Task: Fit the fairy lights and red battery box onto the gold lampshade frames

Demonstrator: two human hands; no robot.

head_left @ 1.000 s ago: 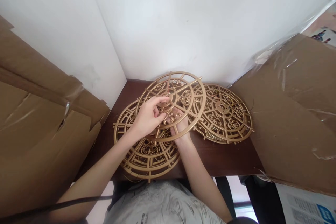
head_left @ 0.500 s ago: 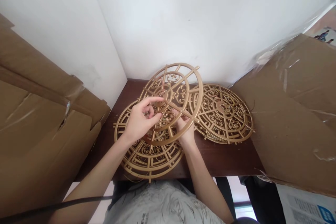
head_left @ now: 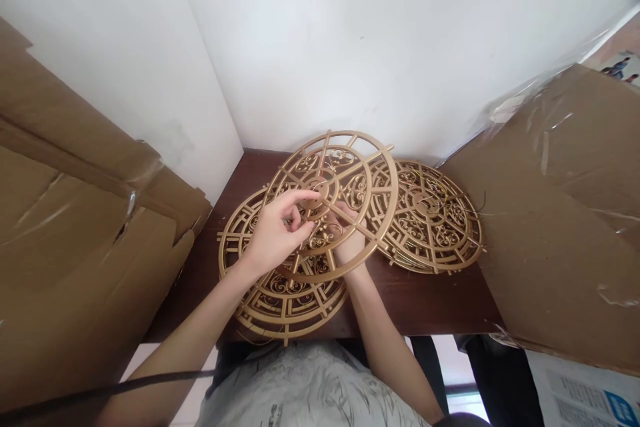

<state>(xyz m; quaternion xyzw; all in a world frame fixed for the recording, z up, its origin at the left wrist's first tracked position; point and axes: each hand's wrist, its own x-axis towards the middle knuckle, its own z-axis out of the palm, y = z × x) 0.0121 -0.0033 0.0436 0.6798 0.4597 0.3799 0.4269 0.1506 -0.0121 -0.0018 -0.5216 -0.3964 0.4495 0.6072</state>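
White plaster walls (head_left: 400, 47) meet in a corner behind everything and fill the upper half of the scene. Big sheets of creased brown cardboard (head_left: 75, 247) lean in from the left. On the right, a second slab of brown cardboard (head_left: 565, 227) with strips of shiny clear tape crowds the desk and hides its right end. Between them is a dark brown wooden table (head_left: 425, 300), smooth and dull, pushed into the corner.

Two piles of flat, round, gold lattice panels take up most of the table. The left pile (head_left: 285, 307) reaches the near edge and lies partly under the arms. The right pile (head_left: 435, 227) sits near the cardboard, with thin wire strands poking out of it.

One gold openwork disc (head_left: 385, 177), with rings, spokes and scrollwork, is raised above the gap between the piles. It is tilted, with its far rim up towards the wall, and it overlaps both piles.

The right hand (head_left: 350, 247) is under the disc and shows through the lattice, its fingers closed on the underside and bearing it. The left hand (head_left: 275, 237) lies on top, forefinger and thumb drawn together at the hub. What they pinch is too fine to tell.

A black cable (head_left: 125, 383) crosses the lower left corner, beside grey patterned cloth (head_left: 310, 393).
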